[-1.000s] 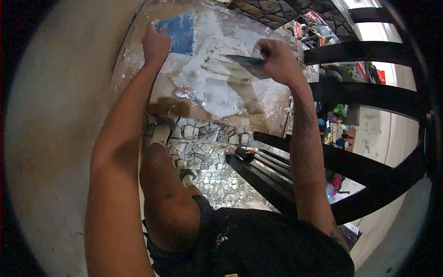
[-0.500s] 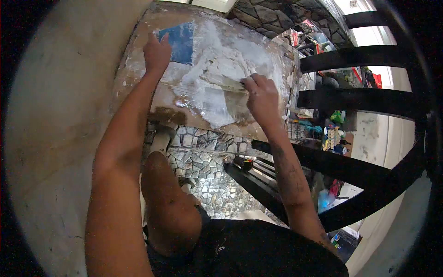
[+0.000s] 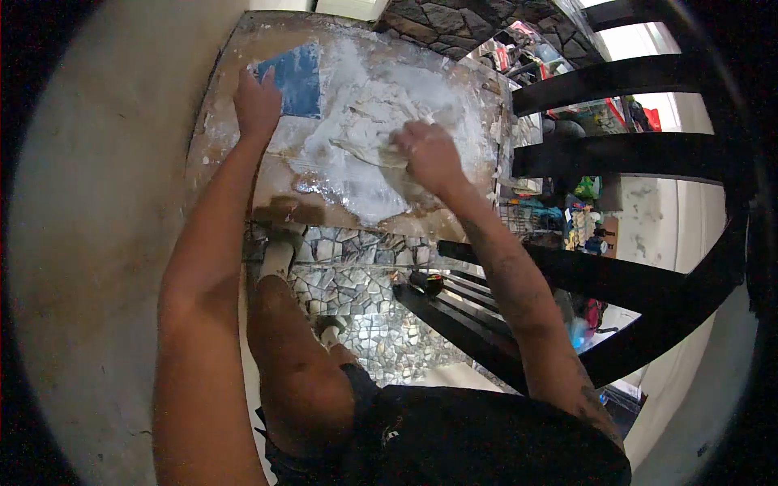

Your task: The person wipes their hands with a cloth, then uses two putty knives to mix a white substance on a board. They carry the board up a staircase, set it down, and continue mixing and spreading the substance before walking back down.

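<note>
My left hand (image 3: 258, 104) grips a blue flat plastic spreader (image 3: 298, 87) by its left edge, over the far left of a landing (image 3: 279, 180) smeared with white. My right hand (image 3: 429, 158) is closed on a flat scraper (image 3: 373, 152), whose pale blade points left. The scraper lies against a patch of wet white paste (image 3: 369, 113), thickest in the middle of the surface. Motion blurs the right fingers, and they hide the scraper's handle.
Black slatted railing (image 3: 624, 155) runs along the right, with household items beyond it. A bare plaster wall (image 3: 97, 243) rises on the left. Below the landing's near edge lie stone-patterned steps (image 3: 340, 283), where my feet stand. A stone-clad wall (image 3: 442, 24) stands at the back.
My right hand has moved left and slightly up in the view with the scraper, across the paste. The whole view has shifted a little; my left hand still holds the blue spreader.
</note>
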The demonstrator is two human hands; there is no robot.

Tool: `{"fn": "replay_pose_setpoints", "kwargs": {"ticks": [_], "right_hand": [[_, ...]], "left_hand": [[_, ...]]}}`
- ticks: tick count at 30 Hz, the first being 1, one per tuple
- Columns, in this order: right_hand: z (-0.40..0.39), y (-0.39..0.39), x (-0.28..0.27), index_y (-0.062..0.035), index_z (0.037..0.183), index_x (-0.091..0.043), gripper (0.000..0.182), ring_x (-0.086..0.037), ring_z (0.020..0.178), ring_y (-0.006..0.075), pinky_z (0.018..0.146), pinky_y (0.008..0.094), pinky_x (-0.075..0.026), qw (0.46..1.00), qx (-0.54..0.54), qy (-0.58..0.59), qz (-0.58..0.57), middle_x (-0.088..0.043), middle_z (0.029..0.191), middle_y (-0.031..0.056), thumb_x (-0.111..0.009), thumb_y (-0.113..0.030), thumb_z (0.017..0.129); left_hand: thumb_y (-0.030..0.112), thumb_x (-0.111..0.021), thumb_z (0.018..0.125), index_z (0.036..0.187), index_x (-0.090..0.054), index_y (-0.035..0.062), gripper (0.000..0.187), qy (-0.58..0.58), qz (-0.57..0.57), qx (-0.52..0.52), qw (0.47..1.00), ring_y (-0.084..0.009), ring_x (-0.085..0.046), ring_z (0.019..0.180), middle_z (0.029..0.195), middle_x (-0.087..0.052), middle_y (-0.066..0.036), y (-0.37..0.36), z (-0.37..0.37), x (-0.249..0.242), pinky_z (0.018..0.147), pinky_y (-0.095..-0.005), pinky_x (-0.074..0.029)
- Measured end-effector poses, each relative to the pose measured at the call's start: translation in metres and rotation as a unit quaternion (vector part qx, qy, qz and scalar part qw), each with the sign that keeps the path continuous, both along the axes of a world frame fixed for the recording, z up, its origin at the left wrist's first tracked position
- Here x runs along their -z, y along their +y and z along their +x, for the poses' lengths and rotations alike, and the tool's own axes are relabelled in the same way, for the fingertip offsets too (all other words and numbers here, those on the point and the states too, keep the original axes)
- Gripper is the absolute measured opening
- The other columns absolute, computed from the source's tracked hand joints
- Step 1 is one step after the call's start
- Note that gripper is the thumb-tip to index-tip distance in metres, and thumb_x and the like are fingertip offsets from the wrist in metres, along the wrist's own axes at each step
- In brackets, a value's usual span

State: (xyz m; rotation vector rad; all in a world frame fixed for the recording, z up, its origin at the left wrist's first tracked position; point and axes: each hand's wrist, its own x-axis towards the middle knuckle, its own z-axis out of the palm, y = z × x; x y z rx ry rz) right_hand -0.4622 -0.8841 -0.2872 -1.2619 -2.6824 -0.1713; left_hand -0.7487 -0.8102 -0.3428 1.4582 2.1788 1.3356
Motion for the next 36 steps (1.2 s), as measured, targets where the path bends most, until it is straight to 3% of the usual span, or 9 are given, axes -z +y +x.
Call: {"fn": "replay_pose_setpoints", "kwargs": {"ticks": [6, 11, 15, 20, 23, 26, 31, 35, 36], "right_hand": [[0.014, 0.007, -0.022, -0.0096, 0.094, -0.061, 0.033, -0.057, 0.095, 0.0277, 0.084, 0.0382, -0.042, 0.992, -0.031, -0.062, -0.106, -0.059, 0.096, 0.0093, -0.06, -0.005, 0.061], [-0.006, 0.026, -0.019, -0.0087, 0.09, -0.061, 0.027, -0.056, 0.095, 0.0267, 0.083, 0.039, -0.043, 0.998, 0.019, -0.025, -0.051, -0.06, 0.096, 0.0093, -0.059, -0.005, 0.063], [0.001, 0.008, 0.005, -0.011, 0.09, -0.064, 0.02, -0.058, 0.091, 0.0279, 0.08, 0.0402, -0.045, 0.995, -0.095, -0.006, -0.023, -0.06, 0.093, 0.0086, -0.055, -0.013, 0.072], [0.001, 0.039, -0.029, -0.0086, 0.093, -0.059, 0.025, -0.058, 0.083, 0.0309, 0.07, 0.041, -0.046, 0.997, -0.033, -0.029, -0.068, -0.059, 0.087, 0.0109, -0.057, -0.008, 0.068], [-0.004, 0.021, -0.006, -0.0073, 0.088, -0.057, 0.021, -0.058, 0.084, 0.0313, 0.072, 0.0409, -0.045, 0.999, 0.016, 0.007, -0.041, -0.059, 0.087, 0.011, -0.059, -0.006, 0.066], [0.008, 0.005, -0.001, -0.007, 0.088, -0.057, 0.022, -0.058, 0.085, 0.0314, 0.073, 0.041, -0.045, 0.996, -0.078, 0.035, -0.029, -0.06, 0.088, 0.011, -0.058, -0.003, 0.066], [-0.007, 0.045, -0.056, -0.0075, 0.082, -0.059, 0.015, -0.058, 0.085, 0.0325, 0.073, 0.0422, -0.045, 1.0, 0.016, 0.013, -0.019, -0.059, 0.086, 0.0116, -0.057, -0.004, 0.068], [-0.012, 0.039, 0.014, -0.0071, 0.082, -0.057, 0.013, -0.058, 0.083, 0.0312, 0.074, 0.0414, -0.045, 0.997, -0.021, -0.004, -0.077, -0.058, 0.085, 0.0108, -0.058, -0.009, 0.069], [-0.011, 0.034, 0.01, -0.0068, 0.082, -0.057, 0.014, -0.058, 0.083, 0.0314, 0.073, 0.0413, -0.045, 0.997, -0.046, 0.008, -0.069, -0.058, 0.084, 0.0108, -0.059, -0.01, 0.069]], "left_hand": [[0.026, -0.055, 0.085, 0.108, -0.047, -0.0049, 0.04, 0.039, 0.059, 0.002, 0.997, -0.0463, -0.055, 0.09, 0.096, -0.057, -0.032, 0.011, -0.005, 0.011, 0.079, -0.0488, -0.042], [0.022, -0.057, 0.084, 0.105, -0.048, -0.0051, 0.035, 0.043, 0.063, 0.028, 0.997, -0.0461, -0.055, 0.09, 0.096, -0.058, -0.031, 0.006, -0.007, 0.017, 0.078, -0.0483, -0.042], [0.021, -0.056, 0.085, 0.104, -0.048, -0.0064, 0.034, 0.02, 0.021, 0.003, 1.0, -0.0458, -0.055, 0.092, 0.098, -0.058, -0.03, 0.005, -0.001, 0.001, 0.079, -0.0476, -0.042], [0.022, -0.055, 0.085, 0.103, -0.048, -0.0077, 0.035, 0.06, 0.094, 0.021, 0.993, -0.0455, -0.054, 0.093, 0.098, -0.057, -0.03, 0.009, -0.006, 0.019, 0.079, -0.0476, -0.042], [0.024, -0.055, 0.086, 0.104, -0.048, -0.007, 0.037, -0.02, 0.022, 0.02, 0.999, -0.0451, -0.054, 0.094, 0.099, -0.057, -0.029, 0.0, 0.001, -0.004, 0.08, -0.0479, -0.041], [0.025, -0.055, 0.086, 0.104, -0.048, -0.0064, 0.037, 0.016, 0.03, 0.002, 0.999, -0.0452, -0.054, 0.092, 0.097, -0.058, -0.028, 0.006, -0.002, 0.006, 0.08, -0.048, -0.041], [0.025, -0.054, 0.086, 0.107, -0.047, -0.0052, 0.038, 0.146, 0.087, 0.011, 0.985, -0.0436, -0.053, 0.093, 0.098, -0.057, -0.028, 0.022, -0.015, 0.045, 0.082, -0.0476, -0.04], [0.026, -0.054, 0.086, 0.109, -0.046, -0.0049, 0.039, 0.008, -0.008, -0.007, 1.0, -0.0429, -0.053, 0.095, 0.1, -0.057, -0.027, 0.003, 0.002, 0.002, 0.083, -0.0476, -0.039], [0.026, -0.054, 0.086, 0.109, -0.046, -0.0049, 0.039, 0.054, 0.018, 0.0, 0.998, -0.0429, -0.053, 0.095, 0.1, -0.057, -0.028, 0.01, -0.005, 0.016, 0.083, -0.0475, -0.039]]}}
